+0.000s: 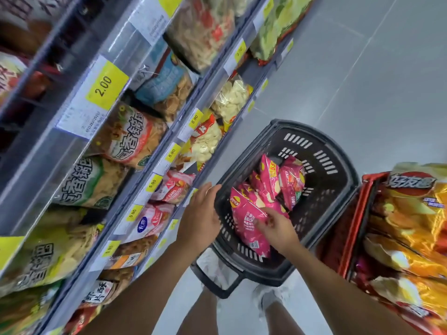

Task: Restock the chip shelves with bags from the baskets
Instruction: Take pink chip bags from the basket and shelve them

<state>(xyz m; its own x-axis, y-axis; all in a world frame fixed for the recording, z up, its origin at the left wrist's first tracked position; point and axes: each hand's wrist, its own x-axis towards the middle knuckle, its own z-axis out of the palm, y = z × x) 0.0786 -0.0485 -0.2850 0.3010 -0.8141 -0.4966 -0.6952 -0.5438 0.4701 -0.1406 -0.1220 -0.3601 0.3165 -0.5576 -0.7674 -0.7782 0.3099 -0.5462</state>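
Pink foil chip bag (244, 215) in black plastic basket (325, 193): right hand (278, 229) curls on it, I can't tell if gripped; left hand (200, 213) flat on rim. Foil may slip.
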